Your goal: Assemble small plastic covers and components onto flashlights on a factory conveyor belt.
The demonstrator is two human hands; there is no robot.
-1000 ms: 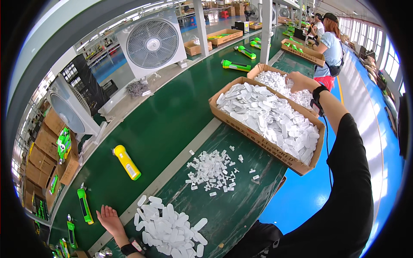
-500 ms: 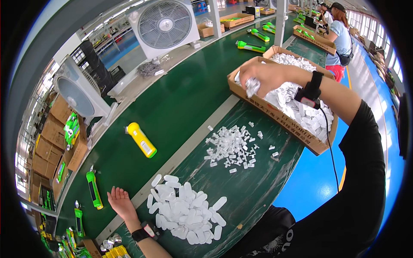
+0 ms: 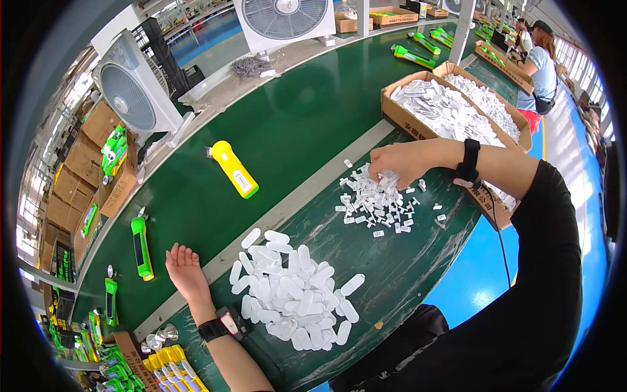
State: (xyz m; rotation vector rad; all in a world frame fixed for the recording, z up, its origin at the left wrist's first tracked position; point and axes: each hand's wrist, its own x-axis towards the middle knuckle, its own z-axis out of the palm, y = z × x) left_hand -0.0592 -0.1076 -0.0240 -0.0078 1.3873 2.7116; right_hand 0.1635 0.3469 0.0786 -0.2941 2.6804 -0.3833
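My right hand point(image 3: 406, 161) is closed around a cluster of white plastic pieces point(image 3: 389, 178), whose exact shape I cannot make out. It hangs low over the far side of a pile of small white T-shaped parts point(image 3: 372, 206) on the green work table point(image 3: 398, 268). Nearer to me spreads a heap of white oval plastic strips point(image 3: 290, 291). My left hand point(image 3: 187, 269) holds nothing; its fingers are stretched out, palm up, left of that heap by the grey rail point(image 3: 228, 257).
At right stand two cardboard boxes of white parts, one with larger pieces point(image 3: 444, 108), one with smaller point(image 3: 490, 98). A yellow flashlight point(image 3: 234, 170) and a green flashlight point(image 3: 140, 248) lie on the conveyor belt point(image 3: 294, 117). Fans point(image 3: 134, 85) stand beyond. A person point(image 3: 541, 68) works far right.
My right hand has come out of the box with white pieces and moved down and toward me over the small-parts pile. The whole view has shifted; my left hand stays beside the rail.
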